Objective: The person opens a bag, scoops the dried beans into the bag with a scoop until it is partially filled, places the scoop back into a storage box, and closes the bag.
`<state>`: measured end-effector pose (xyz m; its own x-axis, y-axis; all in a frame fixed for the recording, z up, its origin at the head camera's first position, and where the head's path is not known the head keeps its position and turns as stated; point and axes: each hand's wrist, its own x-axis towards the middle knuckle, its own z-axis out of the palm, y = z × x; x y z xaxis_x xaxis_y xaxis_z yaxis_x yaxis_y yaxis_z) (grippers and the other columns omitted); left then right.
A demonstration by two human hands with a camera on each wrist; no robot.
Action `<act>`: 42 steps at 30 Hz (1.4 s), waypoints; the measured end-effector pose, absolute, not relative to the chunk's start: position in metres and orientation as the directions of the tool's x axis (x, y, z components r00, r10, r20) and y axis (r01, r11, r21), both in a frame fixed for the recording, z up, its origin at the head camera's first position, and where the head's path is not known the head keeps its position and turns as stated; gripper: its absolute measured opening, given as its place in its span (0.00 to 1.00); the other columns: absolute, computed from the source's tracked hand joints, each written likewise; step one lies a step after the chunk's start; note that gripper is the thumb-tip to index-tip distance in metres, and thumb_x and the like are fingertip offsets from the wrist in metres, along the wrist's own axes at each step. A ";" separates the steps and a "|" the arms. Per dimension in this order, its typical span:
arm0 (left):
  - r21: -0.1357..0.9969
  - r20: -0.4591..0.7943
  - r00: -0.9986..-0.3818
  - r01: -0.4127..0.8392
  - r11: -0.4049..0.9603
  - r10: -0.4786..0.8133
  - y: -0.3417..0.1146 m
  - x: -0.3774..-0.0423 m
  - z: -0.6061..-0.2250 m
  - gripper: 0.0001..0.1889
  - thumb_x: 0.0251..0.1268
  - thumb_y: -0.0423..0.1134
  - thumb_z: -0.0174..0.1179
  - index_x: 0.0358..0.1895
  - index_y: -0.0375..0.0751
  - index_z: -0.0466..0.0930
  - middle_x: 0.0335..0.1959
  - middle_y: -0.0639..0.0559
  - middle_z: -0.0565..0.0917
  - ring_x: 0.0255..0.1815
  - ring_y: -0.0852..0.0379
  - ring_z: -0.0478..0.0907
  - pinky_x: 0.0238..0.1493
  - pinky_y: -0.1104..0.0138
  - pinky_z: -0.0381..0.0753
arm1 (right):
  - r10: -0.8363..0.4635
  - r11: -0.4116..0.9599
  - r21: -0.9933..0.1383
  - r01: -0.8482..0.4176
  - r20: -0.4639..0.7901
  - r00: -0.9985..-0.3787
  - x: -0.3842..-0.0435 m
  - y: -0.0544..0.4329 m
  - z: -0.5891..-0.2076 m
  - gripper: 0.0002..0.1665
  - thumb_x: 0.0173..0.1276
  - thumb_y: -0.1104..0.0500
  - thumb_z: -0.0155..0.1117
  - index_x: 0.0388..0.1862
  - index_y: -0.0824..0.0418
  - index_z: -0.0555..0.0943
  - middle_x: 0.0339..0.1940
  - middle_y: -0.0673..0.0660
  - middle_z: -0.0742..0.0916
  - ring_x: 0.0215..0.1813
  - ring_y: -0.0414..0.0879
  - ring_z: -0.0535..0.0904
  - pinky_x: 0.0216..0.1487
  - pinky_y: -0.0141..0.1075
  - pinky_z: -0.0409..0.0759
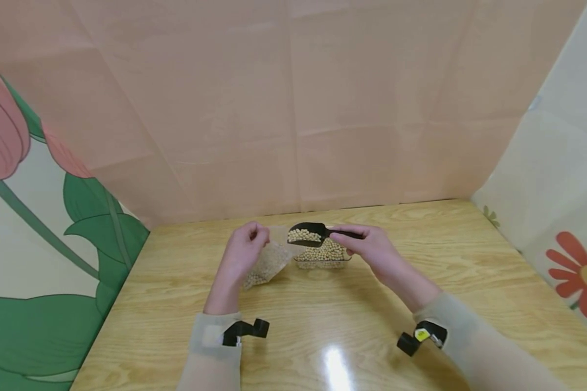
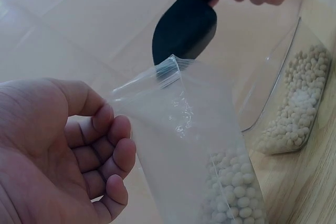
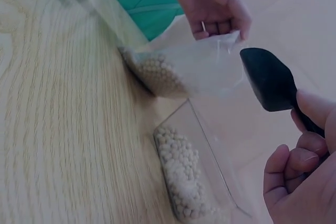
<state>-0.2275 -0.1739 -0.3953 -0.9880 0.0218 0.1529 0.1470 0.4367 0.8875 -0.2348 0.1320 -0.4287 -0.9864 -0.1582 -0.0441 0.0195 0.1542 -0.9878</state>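
Observation:
My left hand (image 1: 244,247) pinches the top edge of a clear zip bag (image 2: 173,145), whose lower part holds pale round beans (image 2: 233,187). A black scoop (image 1: 309,234) is gripped by its handle in my right hand (image 1: 372,250). Pale beans fill the scoop's bowl in the head view. Its tip is at the mouth of the bag in the left wrist view; whether it has passed inside, I cannot tell. Below the scoop stands a clear rectangular container (image 3: 184,171) with more of the same beans.
The wooden table (image 1: 323,315) carries the bag and the container. A pink sheet (image 1: 293,108) hangs behind it. Flower-patterned panels stand at the left (image 1: 29,217) and right (image 1: 557,217). Each wrist wears a small black camera mount.

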 end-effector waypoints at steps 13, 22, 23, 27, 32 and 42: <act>0.889 0.140 -0.989 0.143 0.435 0.038 -0.174 -0.227 -0.396 0.11 0.84 0.38 0.56 0.38 0.40 0.82 0.30 0.48 0.76 0.30 0.51 0.70 0.35 0.58 0.72 | -0.151 0.247 -0.969 0.025 -0.064 -0.987 -0.237 0.107 -0.420 0.29 0.68 0.37 0.82 0.62 0.48 0.92 0.70 0.51 0.87 0.67 0.54 0.80 0.70 0.58 0.76; 0.888 0.146 -0.988 0.151 0.434 0.044 -0.175 -0.227 -0.397 0.10 0.83 0.37 0.56 0.38 0.40 0.82 0.29 0.49 0.75 0.29 0.52 0.69 0.34 0.58 0.72 | -0.156 0.390 -0.914 -0.113 0.055 -0.986 -0.236 0.093 -0.408 0.22 0.71 0.39 0.80 0.57 0.49 0.94 0.63 0.51 0.91 0.63 0.51 0.84 0.65 0.51 0.79; 0.888 0.145 -0.988 0.150 0.434 0.044 -0.175 -0.227 -0.396 0.10 0.84 0.37 0.56 0.38 0.40 0.82 0.29 0.49 0.75 0.29 0.52 0.69 0.34 0.59 0.72 | -0.154 0.413 -0.902 -0.125 0.067 -0.986 -0.236 0.092 -0.406 0.22 0.71 0.39 0.80 0.57 0.48 0.94 0.63 0.51 0.91 0.62 0.50 0.84 0.64 0.50 0.80; 0.889 0.144 -0.989 0.148 0.434 0.043 -0.175 -0.227 -0.397 0.11 0.84 0.38 0.56 0.39 0.39 0.82 0.29 0.49 0.75 0.29 0.52 0.68 0.33 0.59 0.71 | -0.156 0.468 -0.867 -0.171 0.109 -0.982 -0.236 0.088 -0.401 0.20 0.72 0.41 0.80 0.55 0.49 0.94 0.59 0.51 0.92 0.49 0.47 0.86 0.53 0.46 0.82; 0.889 0.141 -0.989 0.146 0.435 0.044 -0.176 -0.228 -0.398 0.11 0.85 0.39 0.56 0.40 0.38 0.83 0.29 0.49 0.75 0.28 0.52 0.67 0.33 0.60 0.70 | -0.173 0.495 -0.843 -0.211 0.142 -0.975 -0.235 0.085 -0.396 0.17 0.73 0.43 0.80 0.54 0.50 0.94 0.48 0.52 0.93 0.29 0.45 0.76 0.31 0.40 0.76; 0.883 0.148 -0.988 0.154 0.443 0.047 -0.176 -0.227 -0.397 0.12 0.85 0.39 0.56 0.42 0.36 0.84 0.28 0.48 0.75 0.27 0.51 0.67 0.32 0.58 0.71 | -0.194 0.535 -0.803 -0.262 0.185 -0.963 -0.232 0.084 -0.389 0.14 0.73 0.45 0.80 0.52 0.48 0.94 0.43 0.51 0.92 0.28 0.46 0.77 0.30 0.40 0.76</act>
<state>-0.2273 -0.1763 -0.3970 -0.9878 0.0471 0.1485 0.1539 0.4432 0.8831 -0.2318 0.0844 -0.3892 -0.9635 -0.1942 0.1846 -0.2617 0.5354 -0.8031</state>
